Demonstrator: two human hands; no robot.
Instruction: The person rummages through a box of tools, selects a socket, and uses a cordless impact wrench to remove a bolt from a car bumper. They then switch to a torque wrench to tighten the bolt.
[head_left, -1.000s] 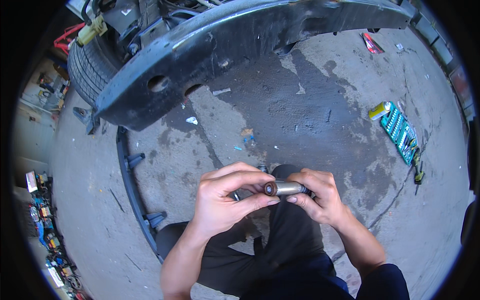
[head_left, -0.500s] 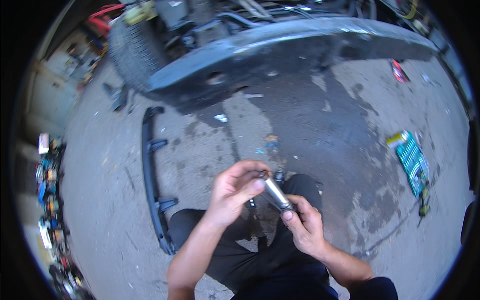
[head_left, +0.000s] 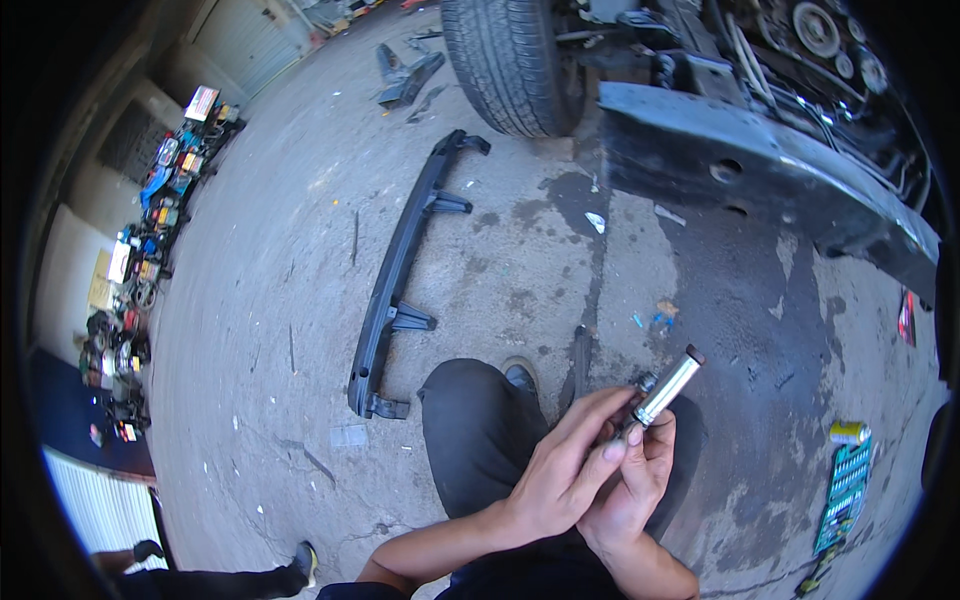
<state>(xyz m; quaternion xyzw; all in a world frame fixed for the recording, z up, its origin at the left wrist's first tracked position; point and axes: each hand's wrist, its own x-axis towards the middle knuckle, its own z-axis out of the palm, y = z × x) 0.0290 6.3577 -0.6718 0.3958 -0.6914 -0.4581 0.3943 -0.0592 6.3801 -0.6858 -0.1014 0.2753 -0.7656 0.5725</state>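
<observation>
The view has swung left since a moment ago, and the silver socket (head_left: 668,386) now tilts up to the right, pinched between the left hand (head_left: 560,470) and right hand (head_left: 632,478) above the knee. Stained concrete floor (head_left: 270,300) below, with a black bumper strip (head_left: 400,270) lying beside the tyre (head_left: 510,60). A green socket tray (head_left: 845,495) and yellow-green can (head_left: 848,432) sit at right.
</observation>
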